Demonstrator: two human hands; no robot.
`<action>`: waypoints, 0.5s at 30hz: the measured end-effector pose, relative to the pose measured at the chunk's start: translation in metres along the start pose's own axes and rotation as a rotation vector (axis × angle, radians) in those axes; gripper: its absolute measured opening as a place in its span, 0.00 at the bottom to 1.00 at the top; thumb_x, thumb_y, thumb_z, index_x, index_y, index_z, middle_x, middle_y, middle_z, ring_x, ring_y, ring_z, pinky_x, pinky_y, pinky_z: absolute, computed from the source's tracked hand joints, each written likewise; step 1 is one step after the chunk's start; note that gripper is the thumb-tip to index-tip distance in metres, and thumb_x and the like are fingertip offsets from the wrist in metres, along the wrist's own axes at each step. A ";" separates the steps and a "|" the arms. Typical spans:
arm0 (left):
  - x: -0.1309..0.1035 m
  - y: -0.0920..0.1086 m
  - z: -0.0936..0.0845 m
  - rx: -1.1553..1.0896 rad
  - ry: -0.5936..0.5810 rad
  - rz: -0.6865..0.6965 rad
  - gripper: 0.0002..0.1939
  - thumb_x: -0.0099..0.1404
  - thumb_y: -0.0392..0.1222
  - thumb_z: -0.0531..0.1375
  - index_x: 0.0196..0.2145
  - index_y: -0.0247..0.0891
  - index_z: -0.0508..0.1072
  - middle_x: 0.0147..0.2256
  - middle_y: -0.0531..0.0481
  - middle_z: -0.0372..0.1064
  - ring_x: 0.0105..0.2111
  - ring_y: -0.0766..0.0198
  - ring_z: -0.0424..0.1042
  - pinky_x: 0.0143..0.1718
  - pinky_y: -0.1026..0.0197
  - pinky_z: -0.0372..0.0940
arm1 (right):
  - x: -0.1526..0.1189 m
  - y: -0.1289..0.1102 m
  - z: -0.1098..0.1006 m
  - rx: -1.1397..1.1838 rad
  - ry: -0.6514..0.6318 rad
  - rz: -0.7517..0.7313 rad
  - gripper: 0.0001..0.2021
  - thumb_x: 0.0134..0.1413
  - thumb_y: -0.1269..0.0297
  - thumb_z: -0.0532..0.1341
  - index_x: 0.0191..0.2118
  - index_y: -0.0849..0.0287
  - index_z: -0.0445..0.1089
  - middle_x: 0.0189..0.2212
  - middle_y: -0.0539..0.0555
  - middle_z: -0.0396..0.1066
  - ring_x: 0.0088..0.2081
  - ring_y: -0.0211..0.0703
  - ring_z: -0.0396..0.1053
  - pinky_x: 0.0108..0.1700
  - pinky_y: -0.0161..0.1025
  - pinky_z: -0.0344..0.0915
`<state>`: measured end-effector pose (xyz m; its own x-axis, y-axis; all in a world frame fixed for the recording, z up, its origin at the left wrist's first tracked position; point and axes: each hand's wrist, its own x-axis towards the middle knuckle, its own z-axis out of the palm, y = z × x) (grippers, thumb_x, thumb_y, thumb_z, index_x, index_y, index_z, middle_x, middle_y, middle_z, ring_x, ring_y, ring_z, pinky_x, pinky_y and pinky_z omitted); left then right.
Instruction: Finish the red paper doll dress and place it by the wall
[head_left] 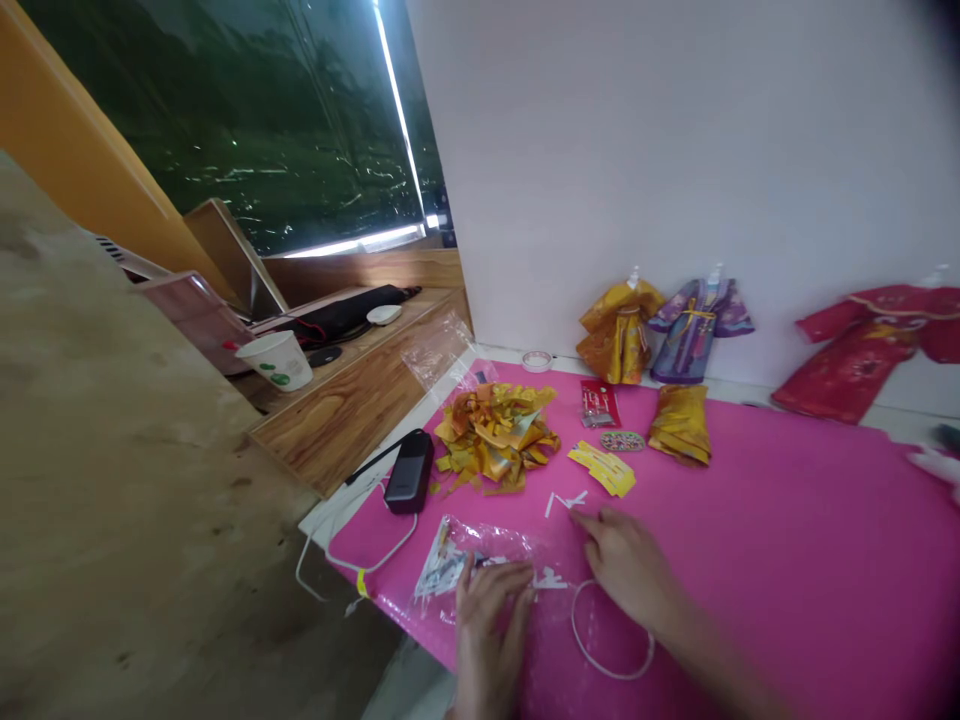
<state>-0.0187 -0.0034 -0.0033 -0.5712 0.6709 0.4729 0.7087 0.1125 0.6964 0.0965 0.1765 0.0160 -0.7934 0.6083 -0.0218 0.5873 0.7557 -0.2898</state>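
My left hand rests over the right side of a clear plastic bag that holds white, patterned paper pieces. Its fingers are stretched forward, and the fingertips lie beside a small group of white strips. My right hand reaches in from the right, its index finger extended to a few more white strips on the pink tabletop. Both hands appear to hold nothing. Beneath the right wrist is a thin white loop.
Beyond the hands lie a golden scrap heap, yellow slips, a patterned oval, a red packet and a golden bundle. A power bank with white cable sits left. Small garments hang along the wall.
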 end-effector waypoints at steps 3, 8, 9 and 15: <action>0.003 -0.001 -0.001 0.039 -0.059 0.010 0.07 0.66 0.42 0.59 0.39 0.50 0.77 0.39 0.52 0.80 0.40 0.55 0.78 0.58 0.31 0.56 | -0.017 0.005 -0.011 0.228 0.042 -0.010 0.19 0.62 0.70 0.50 0.52 0.55 0.73 0.35 0.56 0.71 0.39 0.46 0.71 0.46 0.42 0.64; 0.007 0.007 0.005 0.055 -0.076 0.001 0.07 0.66 0.41 0.59 0.40 0.49 0.77 0.39 0.52 0.80 0.40 0.54 0.78 0.57 0.29 0.58 | -0.044 -0.006 -0.026 0.409 0.033 -0.112 0.16 0.65 0.62 0.50 0.37 0.56 0.75 0.32 0.54 0.68 0.37 0.46 0.68 0.42 0.43 0.63; 0.008 0.010 0.007 0.051 -0.078 0.007 0.07 0.66 0.41 0.59 0.40 0.49 0.77 0.39 0.52 0.80 0.40 0.54 0.78 0.57 0.29 0.58 | -0.046 -0.011 -0.026 0.380 0.027 -0.130 0.16 0.65 0.64 0.50 0.34 0.57 0.74 0.32 0.54 0.68 0.37 0.46 0.68 0.42 0.43 0.62; 0.007 0.022 0.010 0.018 -0.061 0.035 0.07 0.66 0.41 0.59 0.39 0.48 0.77 0.38 0.52 0.80 0.38 0.56 0.78 0.56 0.33 0.61 | -0.043 -0.034 -0.010 0.336 0.036 -0.166 0.12 0.59 0.73 0.54 0.28 0.58 0.72 0.29 0.53 0.70 0.35 0.44 0.68 0.40 0.41 0.61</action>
<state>-0.0029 0.0111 0.0097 -0.5203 0.7177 0.4629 0.7353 0.1008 0.6702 0.1125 0.1267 0.0363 -0.8639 0.4967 0.0834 0.3614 0.7267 -0.5842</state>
